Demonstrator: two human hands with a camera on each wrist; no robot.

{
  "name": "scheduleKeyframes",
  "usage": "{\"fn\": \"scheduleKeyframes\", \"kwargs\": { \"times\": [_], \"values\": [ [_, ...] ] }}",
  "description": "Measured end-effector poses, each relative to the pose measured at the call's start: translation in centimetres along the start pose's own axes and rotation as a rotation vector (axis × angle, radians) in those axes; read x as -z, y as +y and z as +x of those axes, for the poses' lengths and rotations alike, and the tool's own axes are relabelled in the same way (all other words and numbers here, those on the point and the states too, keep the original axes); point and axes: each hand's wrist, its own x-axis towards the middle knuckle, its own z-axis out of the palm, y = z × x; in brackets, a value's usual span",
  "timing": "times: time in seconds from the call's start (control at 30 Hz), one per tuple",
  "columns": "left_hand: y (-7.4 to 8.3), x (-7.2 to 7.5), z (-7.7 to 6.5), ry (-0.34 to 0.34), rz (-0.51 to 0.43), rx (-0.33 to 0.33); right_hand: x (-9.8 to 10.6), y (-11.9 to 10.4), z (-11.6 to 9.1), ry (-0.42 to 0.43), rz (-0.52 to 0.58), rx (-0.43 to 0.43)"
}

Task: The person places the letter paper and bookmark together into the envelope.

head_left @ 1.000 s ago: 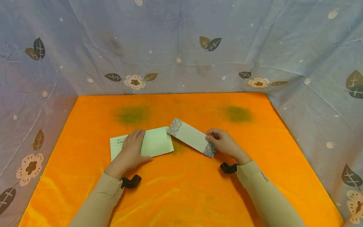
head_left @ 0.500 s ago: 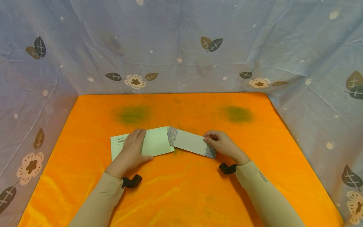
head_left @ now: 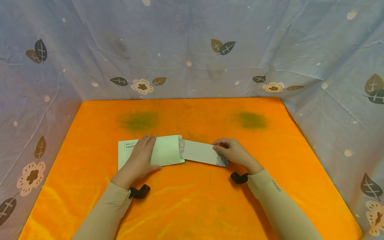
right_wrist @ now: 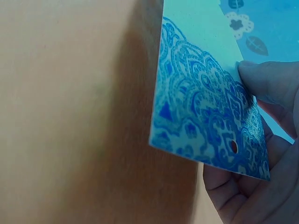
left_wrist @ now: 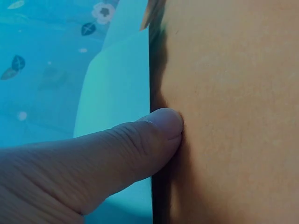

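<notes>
A pale green envelope [head_left: 166, 150] lies on the orange cloth, its printed box on the left and its mouth on the right. My left hand [head_left: 136, 163] rests across it with fingers extended; in the left wrist view the thumb [left_wrist: 159, 128] lies over its near edge. A long white bookmark [head_left: 200, 152] with lace-patterned ends slants slightly down to the right, its left end partly inside the envelope's mouth. My right hand [head_left: 235, 154] pinches its upper edge near the right end. A small punched hole shows in the bookmark's patterned end [right_wrist: 205, 107] in the right wrist view.
The orange cloth [head_left: 192, 206] covers the table and bears two dark greenish patches towards the back. A grey-blue patterned curtain [head_left: 186, 50] stands around the back and both sides. A black wrist mount [head_left: 139, 192] sits at the left cuff, another at the right.
My right hand has swung the bookmark's left end down into line with the envelope, then moved it left so that end slips partly inside. The left hand stays in place while the envelope turns slightly.
</notes>
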Motion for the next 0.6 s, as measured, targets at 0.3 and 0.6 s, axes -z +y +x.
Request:
{"fn": "scheduleKeyframes", "kwargs": {
  "times": [0.3,0.6],
  "values": [
    [0.3,-0.3,-0.2,-0.018,0.004,-0.022,-0.9,-0.4,0.6,-0.008,-0.014,0.018],
    [0.4,-0.1,-0.5,0.006,0.009,-0.031,-1.4,-0.1,0.6,0.0,-0.013,-0.024]
  ]
}}
